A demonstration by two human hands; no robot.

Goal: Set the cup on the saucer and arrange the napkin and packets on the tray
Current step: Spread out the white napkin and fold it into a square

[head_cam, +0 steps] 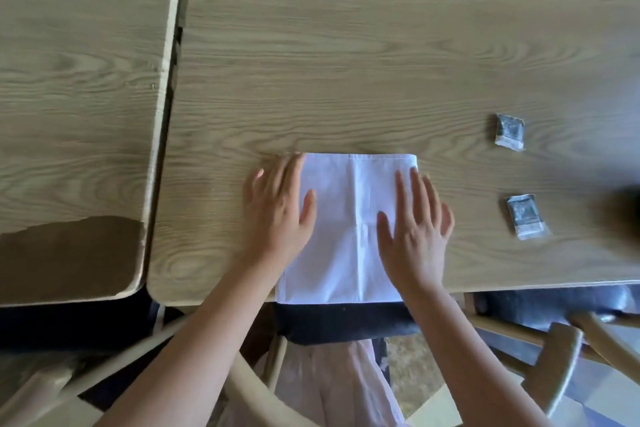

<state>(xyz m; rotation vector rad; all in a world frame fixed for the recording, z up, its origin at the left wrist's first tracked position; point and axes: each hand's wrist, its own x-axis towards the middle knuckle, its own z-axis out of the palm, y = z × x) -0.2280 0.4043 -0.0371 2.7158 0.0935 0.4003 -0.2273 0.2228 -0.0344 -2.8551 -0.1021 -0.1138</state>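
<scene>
A white napkin (349,218) lies flat at the near edge of the wooden table (346,62), with a crease down its middle. My left hand (277,208) rests flat on its left edge, fingers spread. On the napkin's right side my right hand (412,229) lies flat in the same way. Two small dark packets sit on the bare wood to the right: one farther away (509,131), one nearer (525,220). No cup, saucer or tray is in view.
A second wooden table (79,97) stands to the left across a narrow gap. A blurred dark shape (623,218) shows at the right edge. Wooden chairs stand behind the table and beside me at the lower right (557,357).
</scene>
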